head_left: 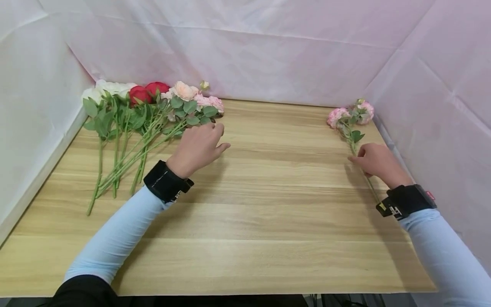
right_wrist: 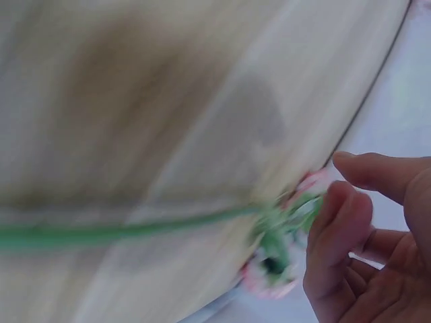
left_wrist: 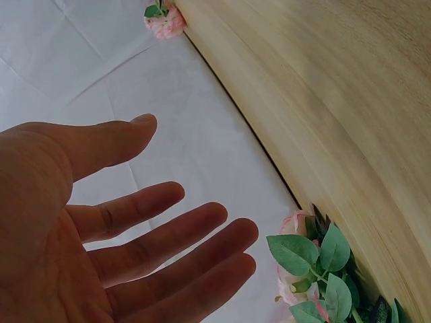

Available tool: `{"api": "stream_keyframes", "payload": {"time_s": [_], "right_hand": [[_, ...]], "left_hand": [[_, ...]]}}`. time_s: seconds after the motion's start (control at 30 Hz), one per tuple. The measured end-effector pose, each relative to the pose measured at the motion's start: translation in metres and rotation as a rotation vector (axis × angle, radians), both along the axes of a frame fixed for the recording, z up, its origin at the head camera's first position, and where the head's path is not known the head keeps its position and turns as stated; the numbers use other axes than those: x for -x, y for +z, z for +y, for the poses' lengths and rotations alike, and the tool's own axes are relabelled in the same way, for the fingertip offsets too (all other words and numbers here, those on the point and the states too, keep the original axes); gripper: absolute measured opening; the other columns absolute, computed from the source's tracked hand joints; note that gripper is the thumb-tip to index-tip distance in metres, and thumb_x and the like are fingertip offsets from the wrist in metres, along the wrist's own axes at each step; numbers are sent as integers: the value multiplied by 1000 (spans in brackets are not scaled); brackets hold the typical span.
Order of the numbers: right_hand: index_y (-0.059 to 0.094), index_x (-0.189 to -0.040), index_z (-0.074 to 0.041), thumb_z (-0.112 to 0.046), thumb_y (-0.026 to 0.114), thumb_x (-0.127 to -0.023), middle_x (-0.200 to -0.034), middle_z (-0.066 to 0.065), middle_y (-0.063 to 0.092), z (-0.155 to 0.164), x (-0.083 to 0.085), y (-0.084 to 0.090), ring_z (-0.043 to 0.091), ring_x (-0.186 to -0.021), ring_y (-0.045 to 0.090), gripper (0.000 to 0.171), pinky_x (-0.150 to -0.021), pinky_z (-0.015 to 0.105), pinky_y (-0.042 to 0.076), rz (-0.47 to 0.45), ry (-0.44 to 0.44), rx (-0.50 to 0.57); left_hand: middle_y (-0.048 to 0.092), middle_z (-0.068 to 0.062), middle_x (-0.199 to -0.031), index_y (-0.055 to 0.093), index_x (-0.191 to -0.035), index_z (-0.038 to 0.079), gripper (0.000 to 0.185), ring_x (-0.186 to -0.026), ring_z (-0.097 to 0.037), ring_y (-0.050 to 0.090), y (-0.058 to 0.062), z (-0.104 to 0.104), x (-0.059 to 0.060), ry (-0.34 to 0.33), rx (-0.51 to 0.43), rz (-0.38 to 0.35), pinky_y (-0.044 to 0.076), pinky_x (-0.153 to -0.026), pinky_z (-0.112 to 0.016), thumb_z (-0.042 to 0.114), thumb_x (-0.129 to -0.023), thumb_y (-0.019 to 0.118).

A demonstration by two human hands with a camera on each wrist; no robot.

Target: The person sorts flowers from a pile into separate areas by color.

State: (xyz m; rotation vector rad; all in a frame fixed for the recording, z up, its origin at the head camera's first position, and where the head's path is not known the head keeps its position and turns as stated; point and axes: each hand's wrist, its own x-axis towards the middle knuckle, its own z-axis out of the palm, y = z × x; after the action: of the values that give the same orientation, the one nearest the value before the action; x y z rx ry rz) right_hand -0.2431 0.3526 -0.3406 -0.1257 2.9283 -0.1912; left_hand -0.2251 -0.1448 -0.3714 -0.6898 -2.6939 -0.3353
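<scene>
Your left hand point(head_left: 199, 147) is near the pale pink flowers point(head_left: 185, 91); its fingers are extended and the thumb stands apart, with nothing held. From the head view the back of this hand hides most of the fingers, but the left wrist view shows them well. There the leaves of the bunch are cut off by the lower edge, and I cannot tell if any fingertip touches them.

Your right hand point(head_left: 377, 162) is above the stem of the pink flower spray point(head_left: 356, 136), which lies at the right side of the table point(head_left: 276, 204), with its two heads near the far edge. The right wrist view shows the fingers bent loosely and the thumb tip apart from them, so the hand is not clamped on the stem; whether the skin touches it, I cannot say. In that view the stem is blurred and runs out at the left edge, and in the head view its lower end goes behind the right wristband point(head_left: 412, 202).

On the left, beside the pale pink bunch, are red flowers point(head_left: 140, 94) and white flowers point(head_left: 115, 87); their stems cross so much that I cannot count them
</scene>
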Motion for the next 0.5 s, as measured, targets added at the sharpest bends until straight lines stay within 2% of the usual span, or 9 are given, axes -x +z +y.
{"api": "stream_keyframes", "payload": {"time_s": [0.13,0.33,0.5], "right_hand": [[67,-92,0,-32,63,-101,-60,5,65,-35,8,4,17,-50,62,34,-60,35,46,47,73,29],[67,-95,-4,-24,63,-102,-72,10,71,-103,18,-4,15,-52,63,22,-60,34,51,80,239,131],[69,-97,-8,-23,68,-99,-80,7,73,-164,22,-8,12,-58,65,15,-60,33,52,139,345,206]], "left_hand": [[54,-6,-72,59,-96,5,34,-57,-22,54,3,-1,1,6,10,-18,36,-47,-32,36,-97,73],[58,-7,-75,62,-102,7,34,-60,-23,55,7,-4,-1,36,9,-48,35,-47,-32,39,-97,72],[58,-6,-75,61,-102,7,34,-59,-23,55,9,-6,-2,38,7,-54,35,-46,-32,38,-97,73]]}}
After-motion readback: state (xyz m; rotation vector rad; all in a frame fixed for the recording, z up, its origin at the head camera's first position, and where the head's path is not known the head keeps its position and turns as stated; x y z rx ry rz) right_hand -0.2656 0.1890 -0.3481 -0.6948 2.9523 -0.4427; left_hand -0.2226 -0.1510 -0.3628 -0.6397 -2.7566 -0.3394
